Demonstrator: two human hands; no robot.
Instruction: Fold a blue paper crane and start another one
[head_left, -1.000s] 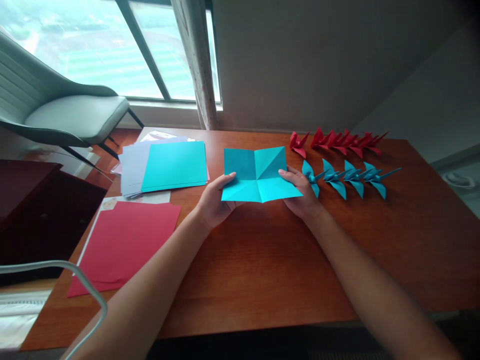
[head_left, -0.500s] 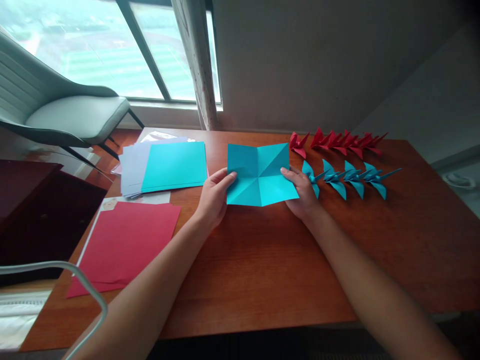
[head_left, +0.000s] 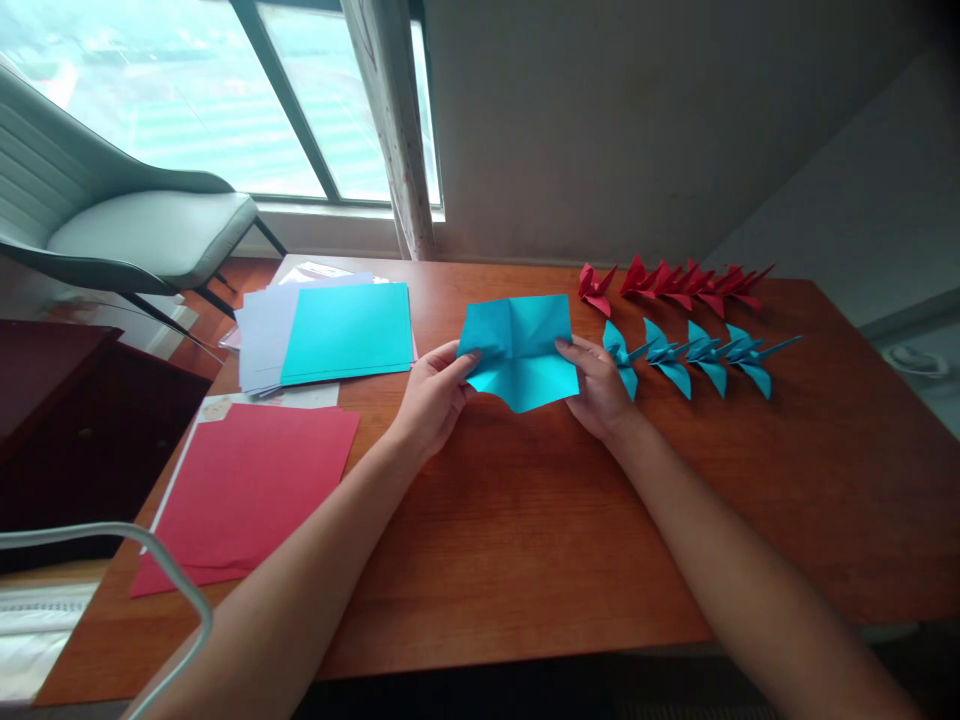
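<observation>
A creased square of blue origami paper (head_left: 519,350) is held up between my two hands, above the middle of the table. My left hand (head_left: 435,392) pinches its left edge, thumb on top and fingers underneath. On the opposite edge, my right hand (head_left: 598,388) grips the same sheet, its thumb also on top. Fold lines cross at the centre, and the lower edge dips to a point. Just right of my right hand stands a row of several blue paper cranes (head_left: 664,357); behind them is a row of red paper cranes (head_left: 675,283).
On the wooden table (head_left: 480,580), blue sheets (head_left: 349,330) lie over pale lilac paper (head_left: 262,340) at the left. Nearer me are red sheets (head_left: 255,490). A white cable (head_left: 169,560) curves past the front left. A chair (head_left: 150,225) stands by the window (head_left: 180,90).
The blue sheet has bent inward along its creases, with its side edges brought closer together. Both hands have moved slightly toward each other, still gripping it.
</observation>
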